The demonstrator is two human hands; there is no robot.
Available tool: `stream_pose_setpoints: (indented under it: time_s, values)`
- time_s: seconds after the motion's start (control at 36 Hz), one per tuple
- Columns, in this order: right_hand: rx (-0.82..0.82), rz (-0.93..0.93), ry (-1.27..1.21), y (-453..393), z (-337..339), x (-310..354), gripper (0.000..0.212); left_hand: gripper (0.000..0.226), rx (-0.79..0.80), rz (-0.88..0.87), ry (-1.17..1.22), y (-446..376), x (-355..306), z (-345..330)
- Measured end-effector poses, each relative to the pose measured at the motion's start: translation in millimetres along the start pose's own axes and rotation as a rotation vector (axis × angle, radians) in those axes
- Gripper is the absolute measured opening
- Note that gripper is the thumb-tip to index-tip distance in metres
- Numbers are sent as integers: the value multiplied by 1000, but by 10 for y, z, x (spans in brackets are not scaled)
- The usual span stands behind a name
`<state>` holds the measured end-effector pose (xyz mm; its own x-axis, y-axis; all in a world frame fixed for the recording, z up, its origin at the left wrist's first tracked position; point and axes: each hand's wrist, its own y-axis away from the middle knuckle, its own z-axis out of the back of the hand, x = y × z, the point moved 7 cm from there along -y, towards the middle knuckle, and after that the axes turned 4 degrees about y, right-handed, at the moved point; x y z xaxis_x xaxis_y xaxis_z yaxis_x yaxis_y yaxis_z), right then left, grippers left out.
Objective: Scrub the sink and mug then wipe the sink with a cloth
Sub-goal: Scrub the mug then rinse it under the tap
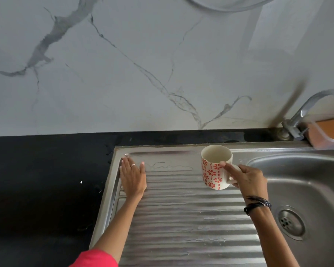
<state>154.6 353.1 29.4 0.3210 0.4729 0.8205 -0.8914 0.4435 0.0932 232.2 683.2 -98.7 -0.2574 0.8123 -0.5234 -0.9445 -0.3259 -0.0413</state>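
Right hand (247, 180) fingers grip the handle of the cream ceramic mug with red flowers (216, 167), over the ribbed steel drainboard (181, 218) beside the basin. Left hand (132, 175) flat, released. Risk: wet handle slips, mug chips on steel.

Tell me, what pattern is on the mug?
Red flowers and dashed red stripes on cream, on the mug that the right hand holds; head view.

Upright floral mug (214, 167) over steel sink (191, 224)
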Motion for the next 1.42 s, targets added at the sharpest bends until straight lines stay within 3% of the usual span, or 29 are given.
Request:
stream_pose_setpoints:
  time_s: [0.08, 0.22, 0.28, 0.33, 0.44, 0.61, 0.69, 0.83, 0.97, 1.03, 1.17, 1.25, 1.42]
  values:
    - [-5, -14, 2, 18, 13, -20, 48, 74, 47, -79, -80, 5, -120, -126]
    - [-1, -25, -28, 73, -36, 30, 51, 59, 266, -593, -125, 220, -550, -332]
    - [-7, -33, -71, 96, -48, 37, 53, 50, 272, -715, -113, 301, -593, -341]
    - [-15, -33, -93, 130, -44, 50, 51, 56, 156, -596, -89, 234, -509, -265]
    - [-4, -57, -131, 189, -21, 54, 46, 70, -30, 27, 3, 55, -105, -40]
    - [-13, -86, -155, 272, 103, -21, 39, 78, 14, 270, -70, 9, -187, -125]
    - [-56, -99, -148, 282, 215, -136, 44, 76, 88, 204, -69, 63, -553, -298]
    - [-79, -87, -97, 278, 344, -297, 46, 70, 183, -143, -48, 475, -1367, -786]
    - [-77, -73, -86, 270, 499, -401, 51, 66, 409, -555, 136, 708, -1659, -778]
    - [-55, -70, -94, 252, 531, -431, 51, 63, 318, -492, 171, 583, -1516, -663]
    - [-18, -56, -78, 190, 642, -490, 48, 57, 14, -74, 24, 136, -861, -355]
    - [-4, -61, -94, 138, 726, -583, 48, 64, 5, 151, -46, 85, -612, -368]
    - [33, -70, -80, -26, 903, -808, 52, 68, 25, 198, -126, 140, -806, -531]
